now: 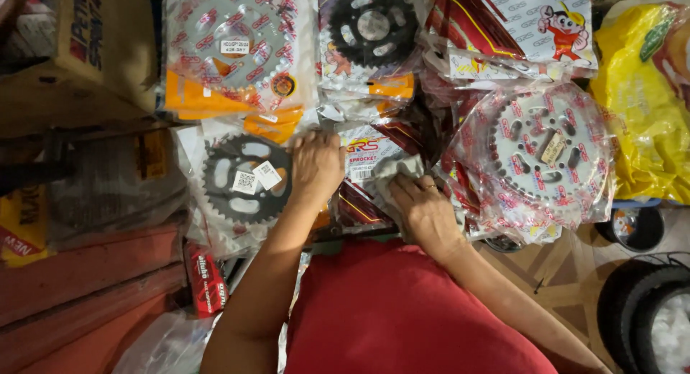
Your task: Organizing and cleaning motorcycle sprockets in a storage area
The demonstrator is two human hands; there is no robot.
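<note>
Red shirt [402,316]; both hands' grip [316,165] [424,212] on the packaged sprocket [370,162] between.

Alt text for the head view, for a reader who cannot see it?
A person's left hand and right hand rest on a pile of bagged sprockets, gripping a red-and-white packet. A black sprocket lies left, a silver sprocket right.

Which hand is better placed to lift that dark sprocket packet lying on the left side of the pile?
Left, probably. The left hand rests right beside the dark sprocket packet, almost touching its edge. The right hand is farther off, its fingers on a red-and-white sprocket packet, and would have to cross over the left forearm.
</note>
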